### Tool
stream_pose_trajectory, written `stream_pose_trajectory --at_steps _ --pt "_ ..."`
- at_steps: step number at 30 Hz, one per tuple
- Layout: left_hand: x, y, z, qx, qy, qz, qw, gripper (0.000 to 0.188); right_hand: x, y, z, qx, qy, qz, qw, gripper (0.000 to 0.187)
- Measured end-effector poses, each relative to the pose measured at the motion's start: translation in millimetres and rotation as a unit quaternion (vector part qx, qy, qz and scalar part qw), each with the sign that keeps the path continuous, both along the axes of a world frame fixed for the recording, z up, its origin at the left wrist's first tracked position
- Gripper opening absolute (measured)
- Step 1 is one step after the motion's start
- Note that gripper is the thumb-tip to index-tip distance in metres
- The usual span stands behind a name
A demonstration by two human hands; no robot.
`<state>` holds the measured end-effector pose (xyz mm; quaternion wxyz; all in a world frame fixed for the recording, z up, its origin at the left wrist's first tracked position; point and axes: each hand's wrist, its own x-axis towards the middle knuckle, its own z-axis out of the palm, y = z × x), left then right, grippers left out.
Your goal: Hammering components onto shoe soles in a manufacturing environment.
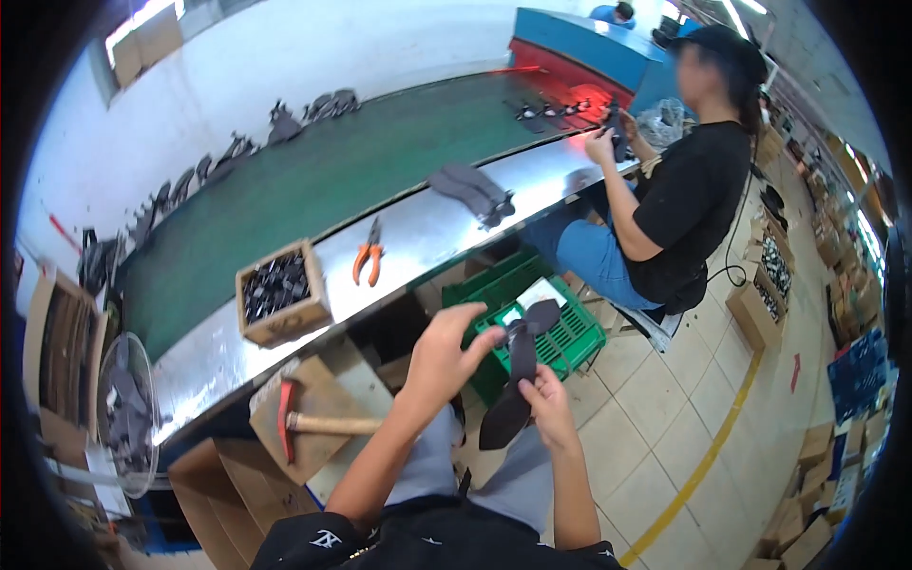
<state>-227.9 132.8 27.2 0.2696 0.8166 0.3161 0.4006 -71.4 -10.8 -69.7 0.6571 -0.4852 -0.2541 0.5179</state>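
Observation:
My right hand (548, 407) grips a dark, flat shoe-sole-shaped piece (521, 366) by its edge, thumb on top. The piece is held slantwise above my lap, its pointed end toward me and a wider rounded end away from me. Beside its upper part is my left hand (445, 353), with thumb and forefinger apart and the thumb tip at the piece's edge. Near that thumb a small shiny part shows on the piece, too small to make out. Below lies a green plastic crate (579, 347).
A metal-edged bench with a green belt (313, 180) holds a wooden box of small black parts (283, 294), orange-handled pliers (369, 255) and stacked dark pieces (467, 190). A red hammer (328, 423) lies on a board at left. A co-worker (698, 180) sits at right.

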Motion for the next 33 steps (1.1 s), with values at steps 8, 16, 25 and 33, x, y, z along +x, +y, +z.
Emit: stream_pose_trajectory --at_steps 8,16,25,33 --pt "197 193 -37 0.127 0.214 0.170 0.953 0.046 121 2 -159 -0.223 -0.603 -0.175 0.746 0.050" --pt "240 277 -63 0.037 0.295 0.154 0.942 0.029 70 -177 -220 -0.259 -0.314 -0.306 0.861 0.023" --pt "64 224 114 0.431 0.080 0.186 0.879 0.019 -10 -136 -108 -0.160 -0.455 -0.254 0.839 0.021" --pt "-229 74 105 0.095 -0.030 0.097 0.990 0.009 -179 56 40 0.103 -0.640 0.220 0.728 0.048"
